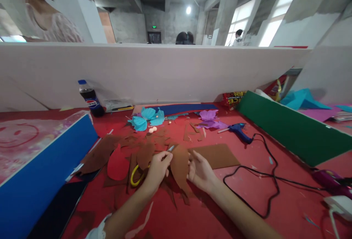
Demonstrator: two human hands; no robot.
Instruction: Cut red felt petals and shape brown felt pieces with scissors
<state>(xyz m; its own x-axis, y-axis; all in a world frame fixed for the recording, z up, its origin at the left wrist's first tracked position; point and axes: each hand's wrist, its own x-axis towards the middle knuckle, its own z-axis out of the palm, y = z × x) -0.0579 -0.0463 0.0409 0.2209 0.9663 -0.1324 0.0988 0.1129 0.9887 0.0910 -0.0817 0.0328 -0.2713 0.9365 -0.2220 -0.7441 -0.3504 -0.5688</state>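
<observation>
My left hand [158, 167] is closed, thumb and fingers pressed together. A silver blade tip [171, 148] pokes out past its fingertips, and a yellow scissor handle [133, 177] shows left of the wrist, roughly in line with it; the middle is hidden. Between my hands is a brown leaf-shaped piece of sheet [180, 165], its narrow end toward me. My right hand [202, 171] grips the piece's right edge with bent fingers. Left of the scissors lie a red teardrop cutout [118, 164] and brown cutouts [145, 155]. A brown rectangular sheet [220, 155] lies behind my right hand.
Turquoise [148, 116] and purple petal shapes [210, 118] lie at the back among brown scraps. A blue glue gun [242, 132] trails a black cord rightward. A cola bottle [92, 99], blue board [55, 158], green board [291, 125] and white partition [165, 72] surround the red table.
</observation>
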